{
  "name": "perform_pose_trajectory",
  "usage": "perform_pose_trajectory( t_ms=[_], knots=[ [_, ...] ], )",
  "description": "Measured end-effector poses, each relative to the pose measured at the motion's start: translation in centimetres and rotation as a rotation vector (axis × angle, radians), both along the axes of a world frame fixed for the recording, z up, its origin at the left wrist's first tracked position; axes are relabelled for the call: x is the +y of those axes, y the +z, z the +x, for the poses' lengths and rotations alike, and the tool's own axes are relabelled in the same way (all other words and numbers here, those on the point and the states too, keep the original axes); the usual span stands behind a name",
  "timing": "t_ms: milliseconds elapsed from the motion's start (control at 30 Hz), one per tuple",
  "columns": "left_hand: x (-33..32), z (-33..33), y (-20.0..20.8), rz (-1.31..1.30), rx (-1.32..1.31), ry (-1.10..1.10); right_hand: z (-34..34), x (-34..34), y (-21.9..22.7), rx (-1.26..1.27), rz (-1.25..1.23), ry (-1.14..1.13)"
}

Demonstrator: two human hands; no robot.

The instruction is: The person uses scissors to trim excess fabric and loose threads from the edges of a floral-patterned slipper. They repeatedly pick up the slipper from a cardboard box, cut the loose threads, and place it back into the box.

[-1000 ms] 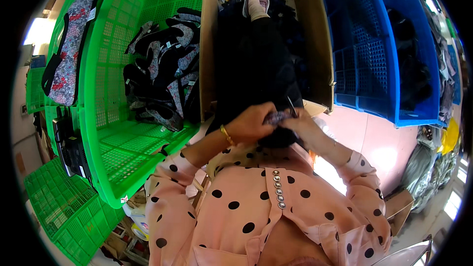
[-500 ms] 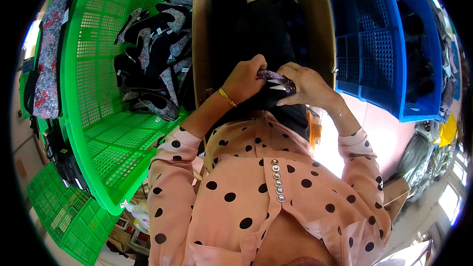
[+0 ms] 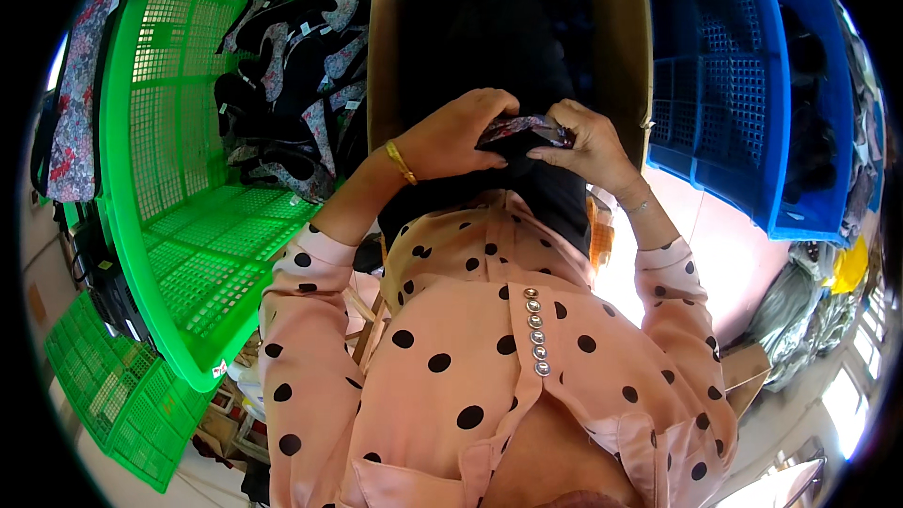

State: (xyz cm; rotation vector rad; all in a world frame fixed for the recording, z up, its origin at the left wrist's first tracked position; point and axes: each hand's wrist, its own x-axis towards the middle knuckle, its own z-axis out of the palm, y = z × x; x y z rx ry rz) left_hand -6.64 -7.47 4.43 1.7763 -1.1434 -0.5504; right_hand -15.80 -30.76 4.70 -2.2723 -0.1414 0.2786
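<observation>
Over my lap, my left hand (image 3: pixel 459 136) and my right hand (image 3: pixel 596 149) hold a cloth shoe upper (image 3: pixel 529 124) between them. It has a dark floral face and a black inside. The left fingers and thumb are closed on its left end; the right thumb and fingers pinch its right end. Part of the piece is hidden by the fingers and blends into my black trousers. Similar floral and black uppers (image 3: pixel 306 85), several with small white tags, lie heaped in the green plastic basket (image 3: pixel 120 226) to my left.
A cardboard box (image 3: pixel 621 9) with dark contents stands ahead, around my outstretched leg. To the right are a blue basket (image 3: pixel 704 75) and another blue crate (image 3: pixel 811 228) holding dark items. Floral pieces (image 3: pixel 80 122) hang beyond the green basket. A second green basket (image 3: pixel 122 395) sits lower left.
My hands have moved slightly apart, the left one leftward. The upper has turned and spread, showing more of its black inside; the white patch seen before is hidden. The view has shifted a little.
</observation>
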Motion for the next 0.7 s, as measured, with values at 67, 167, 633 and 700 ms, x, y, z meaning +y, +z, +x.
perform_pose_trajectory(
  t_ms=[67,167,633,700],
  knots=[
    [-0.6,-0.3,-1.2,-0.01,-0.118,0.093,0.6,0.1,-0.6,-0.096,-0.02,-0.022],
    [-2.6,0.4,-3.2,-0.064,-0.302,0.267,2.4,0.1,-2.8,-0.234,-0.141,-0.156],
    [-1.6,2.2,-5.2,-0.078,-0.04,0.593,5.6,2.5,-1.2,-0.188,-0.612,-0.037],
    [1.6,2.5,-5.1,-0.192,0.083,0.741,4.0,0.6,-0.1,-0.159,-0.482,-0.201]
  ],
)
